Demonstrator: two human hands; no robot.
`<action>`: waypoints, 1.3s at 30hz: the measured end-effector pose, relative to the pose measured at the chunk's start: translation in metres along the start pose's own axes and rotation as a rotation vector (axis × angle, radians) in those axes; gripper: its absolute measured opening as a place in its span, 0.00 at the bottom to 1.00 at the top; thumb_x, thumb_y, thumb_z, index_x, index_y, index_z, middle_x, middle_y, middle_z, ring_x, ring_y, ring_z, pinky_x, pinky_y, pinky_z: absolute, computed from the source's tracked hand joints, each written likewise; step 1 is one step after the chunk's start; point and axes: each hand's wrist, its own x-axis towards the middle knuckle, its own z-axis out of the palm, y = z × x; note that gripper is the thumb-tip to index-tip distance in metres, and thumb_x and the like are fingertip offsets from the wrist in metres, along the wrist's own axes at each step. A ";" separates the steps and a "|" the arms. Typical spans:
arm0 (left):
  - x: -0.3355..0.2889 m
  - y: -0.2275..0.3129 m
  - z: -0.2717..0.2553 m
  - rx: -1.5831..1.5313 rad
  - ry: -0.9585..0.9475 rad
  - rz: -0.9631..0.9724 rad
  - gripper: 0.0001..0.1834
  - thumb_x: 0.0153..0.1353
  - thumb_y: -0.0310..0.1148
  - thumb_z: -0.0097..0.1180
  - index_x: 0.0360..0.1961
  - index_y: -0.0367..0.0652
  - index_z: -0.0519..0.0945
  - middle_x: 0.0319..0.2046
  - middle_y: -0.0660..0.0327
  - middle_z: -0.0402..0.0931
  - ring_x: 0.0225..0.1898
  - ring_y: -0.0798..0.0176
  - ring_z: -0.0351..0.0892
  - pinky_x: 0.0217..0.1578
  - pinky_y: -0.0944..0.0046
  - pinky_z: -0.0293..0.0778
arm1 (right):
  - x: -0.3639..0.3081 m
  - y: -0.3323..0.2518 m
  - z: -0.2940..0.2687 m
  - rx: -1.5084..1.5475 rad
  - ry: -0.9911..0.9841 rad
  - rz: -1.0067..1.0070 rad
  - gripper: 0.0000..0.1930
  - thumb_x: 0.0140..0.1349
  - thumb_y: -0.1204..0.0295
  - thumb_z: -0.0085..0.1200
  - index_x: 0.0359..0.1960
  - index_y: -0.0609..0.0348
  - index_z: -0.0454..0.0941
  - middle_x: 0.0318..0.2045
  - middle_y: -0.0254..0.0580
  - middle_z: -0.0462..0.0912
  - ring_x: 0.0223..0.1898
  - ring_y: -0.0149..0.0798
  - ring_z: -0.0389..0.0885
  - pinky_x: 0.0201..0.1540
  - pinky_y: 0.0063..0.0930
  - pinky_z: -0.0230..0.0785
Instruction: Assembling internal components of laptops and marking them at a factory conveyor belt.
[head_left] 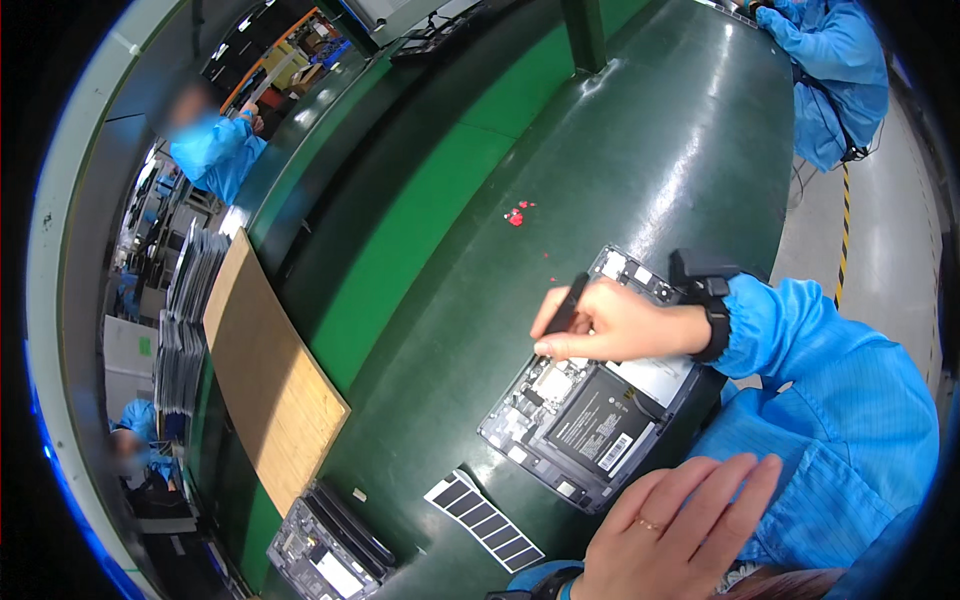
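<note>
An opened laptop base [530, 455] lies at a slant on the green bench, its circuit board and black battery [603, 420] exposed. Over the board's middle, my right hand [622, 322] pinches a slim black strip-like piece [568, 305] between its fingers; its exact kind is unclear. The hand hides part of the board beneath. At the lower edge, my left hand [685, 525] is held with fingers stretched out and nothing in it, beside the laptop's near corner. A sheet of black rectangular stickers [485, 520] lies left of the laptop.
More opened laptop bases [330, 550] are stacked at the lower left, near a wooden board [265, 370] and a tall pile of thin grey panels [190, 310]. Small red scraps [515, 217] lie beyond the laptop. People in blue work farther off, including a co-worker [835, 75] at upper right.
</note>
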 end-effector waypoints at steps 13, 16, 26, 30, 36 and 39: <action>-0.058 -0.126 0.035 0.869 0.009 -0.370 0.20 0.51 0.39 0.58 0.46 0.44 0.76 0.47 0.59 0.73 0.42 0.56 0.72 0.39 0.59 0.68 | -0.015 0.011 0.014 -0.226 0.104 0.086 0.15 0.57 0.61 0.57 0.33 0.63 0.77 0.25 0.46 0.83 0.28 0.39 0.84 0.31 0.27 0.75; -0.064 -0.134 0.039 0.887 -0.009 -0.400 0.22 0.52 0.42 0.58 0.48 0.44 0.75 0.50 0.58 0.72 0.45 0.54 0.70 0.40 0.57 0.67 | -0.012 0.012 0.020 -0.294 0.109 0.070 0.15 0.57 0.61 0.57 0.33 0.62 0.78 0.24 0.46 0.83 0.28 0.39 0.84 0.31 0.27 0.75; -0.068 -0.138 0.037 0.875 0.019 -0.384 0.23 0.51 0.42 0.59 0.48 0.45 0.75 0.50 0.59 0.72 0.45 0.55 0.70 0.39 0.58 0.66 | -0.006 0.013 0.024 -0.333 0.149 0.118 0.12 0.56 0.64 0.58 0.31 0.62 0.79 0.23 0.46 0.83 0.25 0.37 0.83 0.26 0.25 0.71; -0.067 -0.137 0.037 0.874 0.017 -0.388 0.23 0.51 0.42 0.59 0.48 0.46 0.75 0.50 0.59 0.71 0.45 0.55 0.70 0.40 0.58 0.66 | -0.006 0.017 0.025 -0.268 0.173 0.102 0.11 0.56 0.65 0.58 0.31 0.62 0.79 0.22 0.45 0.82 0.24 0.34 0.83 0.26 0.24 0.71; -0.068 -0.138 0.037 0.796 0.052 -0.413 0.22 0.51 0.39 0.59 0.47 0.42 0.75 0.45 0.56 0.70 0.45 0.53 0.69 0.41 0.57 0.66 | -0.007 0.016 0.025 -0.022 0.135 0.169 0.09 0.58 0.70 0.56 0.31 0.66 0.78 0.26 0.41 0.82 0.27 0.29 0.82 0.29 0.21 0.72; -0.068 -0.138 0.037 0.737 0.072 -0.435 0.22 0.51 0.36 0.60 0.46 0.39 0.74 0.40 0.55 0.68 0.44 0.52 0.69 0.42 0.55 0.67 | -0.007 0.023 0.025 0.301 0.148 0.179 0.09 0.58 0.71 0.57 0.32 0.67 0.78 0.27 0.40 0.81 0.28 0.28 0.81 0.30 0.20 0.72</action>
